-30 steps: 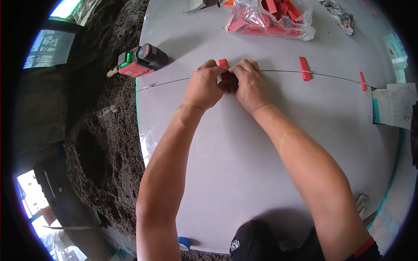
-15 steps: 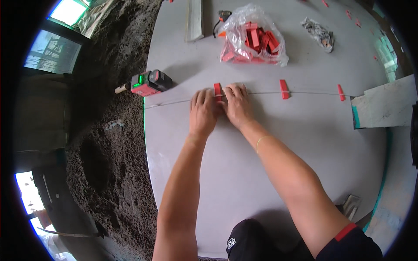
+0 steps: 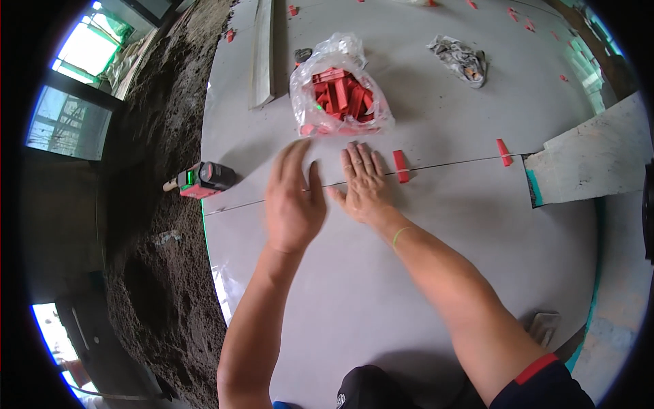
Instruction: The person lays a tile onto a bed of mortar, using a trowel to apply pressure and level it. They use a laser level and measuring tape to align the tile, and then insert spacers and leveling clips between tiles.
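My right hand (image 3: 364, 178) lies flat across the thin joint between two large grey tiles, fingers stretched out, holding nothing. Beside it, my left hand (image 3: 294, 211) is open over the same joint, thumb apart from the fingers and slightly blurred. The joint line shows between that thumb and forefinger. Just right of my right hand, a red wedge (image 3: 400, 167) sits across the joint. Farther right stands a second red wedge (image 3: 504, 152). Beyond my fingertips is a clear plastic bag (image 3: 378, 112) holding many red wedges (image 3: 340, 94).
A red and black laser level (image 3: 208, 178) sits at the left tile edge, next to rough dark mortar (image 3: 160, 273). Farther off lie a metal straightedge (image 3: 262, 58) and a crumpled rag (image 3: 462, 60). A pale slab (image 3: 589, 163) juts in at right; a trowel-like tool (image 3: 543, 328) lies lower right.
Both hands were together around a red wedge at the joint; now they are apart and opened, and that wedge is out of sight. The whole view has shifted, bringing the bag lower.
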{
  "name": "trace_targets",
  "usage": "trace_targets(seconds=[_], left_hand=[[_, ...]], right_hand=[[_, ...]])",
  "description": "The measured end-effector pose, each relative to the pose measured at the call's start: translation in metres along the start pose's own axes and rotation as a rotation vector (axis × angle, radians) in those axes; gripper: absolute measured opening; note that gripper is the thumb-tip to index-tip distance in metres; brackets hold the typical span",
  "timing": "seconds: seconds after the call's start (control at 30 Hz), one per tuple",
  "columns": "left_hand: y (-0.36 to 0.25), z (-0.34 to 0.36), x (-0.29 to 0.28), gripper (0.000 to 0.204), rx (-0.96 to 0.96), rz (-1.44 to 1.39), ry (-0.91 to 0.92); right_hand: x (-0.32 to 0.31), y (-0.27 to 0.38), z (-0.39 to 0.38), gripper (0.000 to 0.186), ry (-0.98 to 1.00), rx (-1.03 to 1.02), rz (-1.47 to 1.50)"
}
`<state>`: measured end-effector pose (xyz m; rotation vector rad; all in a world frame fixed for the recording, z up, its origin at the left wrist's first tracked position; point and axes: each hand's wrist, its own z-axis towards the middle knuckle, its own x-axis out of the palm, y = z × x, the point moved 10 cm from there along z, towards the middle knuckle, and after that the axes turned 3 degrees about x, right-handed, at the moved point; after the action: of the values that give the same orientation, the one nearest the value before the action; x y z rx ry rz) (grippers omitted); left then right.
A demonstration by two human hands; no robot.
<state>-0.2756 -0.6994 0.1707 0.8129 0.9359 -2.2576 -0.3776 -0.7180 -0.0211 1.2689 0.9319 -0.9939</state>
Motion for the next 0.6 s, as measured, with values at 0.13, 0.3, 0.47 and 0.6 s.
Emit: trace_targets(seconds=[0.13,0.3,0.47,0.6], left_hand=[[-0.031,0.084,0.064,0.015,-0.022,0.003,0.121],[0.014,0.125,0.16,0.014,0.102,0.609,0.634],[0.046,0.125,0.144,0.027,-0.373,0.227,0.27],[0.006,0.107,0.108,0.028,-0.251,0.198,0.175]], right_hand=[[-0.014,0.002,-0.011,0.084,-0.039,-0.034,0.05],[-0.021,0.001,-0.052,0.086,-0.013,0.02,0.092],[-0.027,0.004,-0.065,0.086,-0.038,0.037,0.021],[-0.021,0.001,-0.046,0.089,0.032,0.057,0.064]])
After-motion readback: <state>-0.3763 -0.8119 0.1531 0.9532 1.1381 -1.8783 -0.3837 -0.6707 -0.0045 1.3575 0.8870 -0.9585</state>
